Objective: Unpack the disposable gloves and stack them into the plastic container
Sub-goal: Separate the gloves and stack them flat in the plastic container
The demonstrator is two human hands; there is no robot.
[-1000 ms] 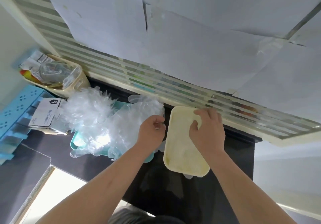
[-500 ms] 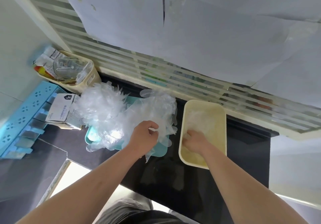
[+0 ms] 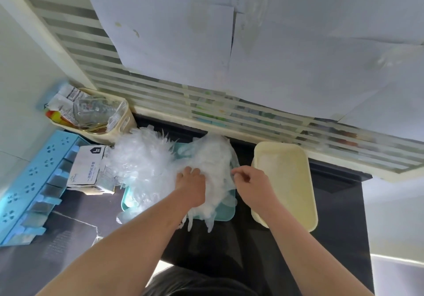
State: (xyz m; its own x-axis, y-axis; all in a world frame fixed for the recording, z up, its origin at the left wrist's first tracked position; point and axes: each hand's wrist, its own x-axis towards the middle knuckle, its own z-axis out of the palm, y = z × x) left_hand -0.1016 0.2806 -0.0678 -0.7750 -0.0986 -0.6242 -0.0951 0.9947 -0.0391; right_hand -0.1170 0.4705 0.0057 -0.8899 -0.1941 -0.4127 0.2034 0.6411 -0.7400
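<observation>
A big pile of clear disposable gloves lies on a teal tray at the middle of the dark counter. My left hand sits on the pile's right part, its fingers curled down into the gloves. Just to the right, my right hand pinches the edge of a glove at the pile's right side. The cream plastic container stands to the right of the tray, with a few clear gloves lying flat in its far half.
An opened white glove box lies left of the pile. A blue perforated rack runs along the left wall. A cream basket of packets stands at the back left. A striped glass wall and its ledge close off the back.
My right hand has left the cream container and moved left to the pile, where it now pinches a glove. My left hand stays on the pile.
</observation>
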